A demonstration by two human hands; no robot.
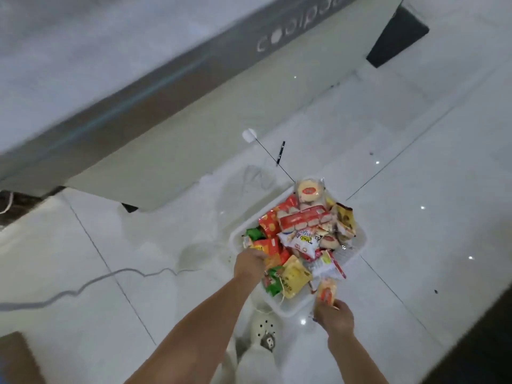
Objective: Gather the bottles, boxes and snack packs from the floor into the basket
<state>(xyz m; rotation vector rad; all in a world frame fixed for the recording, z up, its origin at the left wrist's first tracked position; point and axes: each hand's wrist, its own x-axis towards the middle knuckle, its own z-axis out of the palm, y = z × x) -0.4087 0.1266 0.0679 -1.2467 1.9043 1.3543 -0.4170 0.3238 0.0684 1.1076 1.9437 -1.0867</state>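
Both bare arms reach forward and down from the near edge toward the white basket, which sits on the shiny white tile floor, right of the middle.

The left hand is at the basket's left rim, back of the hand up. Its fingers dip in among the packs and are hidden, so I cannot tell if they grip anything.

The right hand is just past the basket's near corner. Its fingers pinch a small orange pack by its near end, and the pack pokes out over the near rim.

The basket is heaped high with snack packs in red, orange, green, yellow and white. A round cake pack sticks up over the far corner. A yellow pack and a green pack lean on the near left side.

A big grey and white bed fills the far left, with its edge slanting close to the basket's far left side. A black pen lies on the floor just beyond the basket. A grey cable snakes across the tiles on the left. A white shoe with holes is right by the basket's near corner, between the arms. To the right of the basket the tiles are open floor, with a dark edge at the near right.
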